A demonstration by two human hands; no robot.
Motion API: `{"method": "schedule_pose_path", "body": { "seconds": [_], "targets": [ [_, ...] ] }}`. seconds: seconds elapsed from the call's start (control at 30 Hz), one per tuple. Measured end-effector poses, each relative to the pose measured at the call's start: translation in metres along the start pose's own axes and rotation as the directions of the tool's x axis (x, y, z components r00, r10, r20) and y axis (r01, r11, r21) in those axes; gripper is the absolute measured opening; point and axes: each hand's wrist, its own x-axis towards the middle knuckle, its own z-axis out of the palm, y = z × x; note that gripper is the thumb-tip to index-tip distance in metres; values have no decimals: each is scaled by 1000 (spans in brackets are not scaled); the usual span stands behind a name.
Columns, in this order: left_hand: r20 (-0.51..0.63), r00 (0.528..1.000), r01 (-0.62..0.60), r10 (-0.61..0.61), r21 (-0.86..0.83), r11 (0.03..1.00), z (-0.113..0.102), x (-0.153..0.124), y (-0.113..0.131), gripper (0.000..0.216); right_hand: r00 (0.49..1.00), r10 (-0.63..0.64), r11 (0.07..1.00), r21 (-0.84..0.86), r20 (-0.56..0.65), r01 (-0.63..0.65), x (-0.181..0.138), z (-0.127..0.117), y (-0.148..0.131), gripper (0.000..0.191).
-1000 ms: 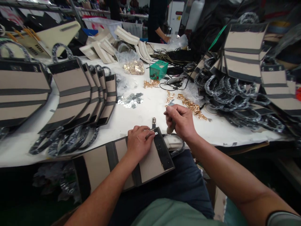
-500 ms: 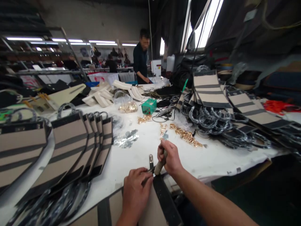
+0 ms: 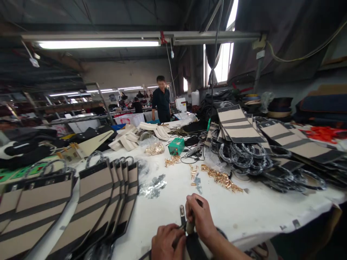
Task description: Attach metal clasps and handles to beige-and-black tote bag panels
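Observation:
In my right hand (image 3: pixel 200 215) is a tool with a thick grey-brown handle (image 3: pixel 190 227), held upright in wrapped fingers. Its lower end meets the black edge of a bag panel (image 3: pixel 195 248) at the bottom of the view; the tip is hidden. My left hand (image 3: pixel 166 242) lies just left of it, thumb and fingers pinching a dark strip (image 3: pixel 178 239). Beyond the hands a short black strap (image 3: pixel 182 213) with a metal fitting at its end points away from me. Gold-coloured fittings (image 3: pixel 221 178) and small silvery plates (image 3: pixel 154 187) lie farther back.
Beige and black bag panels (image 3: pixel 94 198) with wrapped handles stand at the left. More panels (image 3: pixel 238 124) are piled at the right. A green box (image 3: pixel 176 146) and a corded tool (image 3: pixel 193 151) sit mid-table. Across the table stands a person (image 3: pixel 162 101).
The camera has tilted up, so the table and hands appear lower and more ceiling shows. Both hands keep their places at the panel. The person opposite now stands straighter, arms down.

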Motion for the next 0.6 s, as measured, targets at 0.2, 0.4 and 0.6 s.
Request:
{"method": "schedule_pose_path", "body": {
  "seconds": [0.2,0.4,0.6],
  "targets": [
    [51,977,212,-208,-129,969,-15,-9,29,12,984,-9,971,-234,178,51,-21,1,-8,49],
    [178,933,336,-312,-125,934,-15,-11,25,12,955,-79,899,-394,287,193,-25,0,3,45],
    [360,865,381,-350,-17,925,-32,-1,26,36,927,-140,851,-436,347,292,-28,3,1,42]
  ]
}}
